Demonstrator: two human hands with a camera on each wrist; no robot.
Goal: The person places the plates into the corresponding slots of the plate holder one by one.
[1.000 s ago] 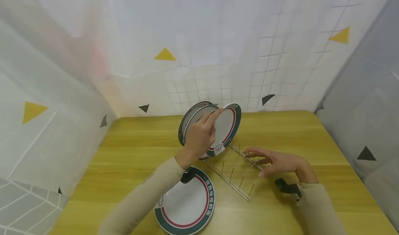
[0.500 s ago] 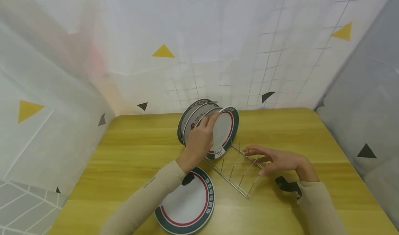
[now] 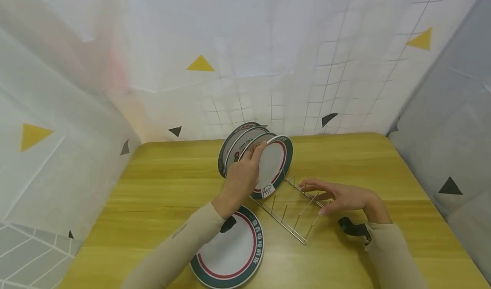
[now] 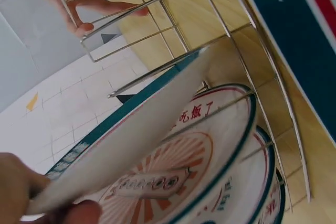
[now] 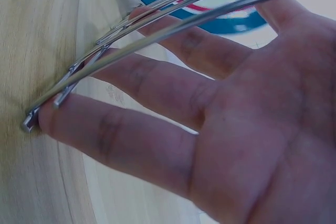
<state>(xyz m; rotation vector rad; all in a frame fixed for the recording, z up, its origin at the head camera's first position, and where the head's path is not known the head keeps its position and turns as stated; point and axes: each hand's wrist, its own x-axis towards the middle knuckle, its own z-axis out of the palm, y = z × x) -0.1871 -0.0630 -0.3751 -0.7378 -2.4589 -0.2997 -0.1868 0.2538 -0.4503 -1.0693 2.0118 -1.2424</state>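
My left hand (image 3: 241, 179) pinches the upper rim of a white plate (image 3: 273, 161) with a green border and red ring. It stands tilted, its lower edge down at the wires of a metal dish rack (image 3: 285, 221). Three similar plates lean in a row behind it; the nearest (image 4: 168, 177) shows a printed underside in the left wrist view. My right hand (image 3: 345, 198) is at the rack's right end. In the right wrist view its fingers (image 5: 131, 135) reach out nearly straight along the wires, fingertips at the base rail. In the head view its thumb is beside the end wire.
Another green-rimmed plate (image 3: 230, 250) lies flat on the wooden table (image 3: 172, 169) in front, partly under my left forearm. A white sheet backdrop (image 3: 238, 37) with yellow and black triangles rises behind the table's back edge. Dark wrist mounts sit near both sleeves.
My left hand has moved slightly down and toward me with the plate, whose lower edge has come lower at the rack. The right hand stays at the rack's end.
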